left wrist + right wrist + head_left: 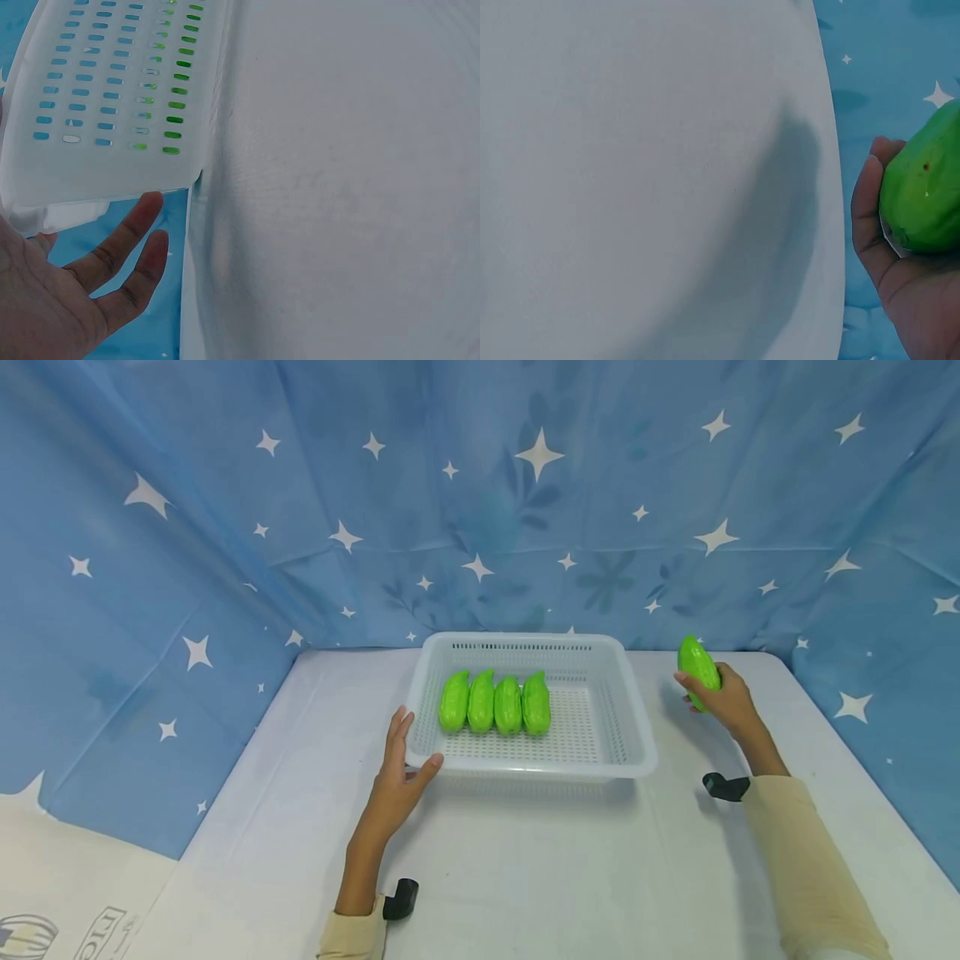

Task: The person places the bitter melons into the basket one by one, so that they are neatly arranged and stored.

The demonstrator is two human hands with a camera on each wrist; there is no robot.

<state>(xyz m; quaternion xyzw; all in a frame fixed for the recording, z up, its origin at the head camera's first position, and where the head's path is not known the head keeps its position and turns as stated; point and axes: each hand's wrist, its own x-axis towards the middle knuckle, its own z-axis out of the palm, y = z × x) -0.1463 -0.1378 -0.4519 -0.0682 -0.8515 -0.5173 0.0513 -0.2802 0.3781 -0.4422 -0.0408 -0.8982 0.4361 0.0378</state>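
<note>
In the head view my right hand (725, 697) holds a glossy green elongated fruit (697, 670) above the table's right side, its fingers and thumb curled round it. The right wrist view shows that fruit (926, 187) resting against the palm, cut off by the frame edge. My left hand (399, 781) is at the near left corner of a white perforated plastic basket (528, 768). Its thumb lies at the front rim and its fairly straight fingers (124, 247) spread along the left side. Several similar green fruits (507, 705) stand side by side in the basket's left half.
A white cloth covers the table (555, 868). Blue curtains (480, 510) with white stars hang behind and at both sides. Black wrist mounts (401, 899) stick out at both cuffs. The basket's right half shows its bare perforated floor.
</note>
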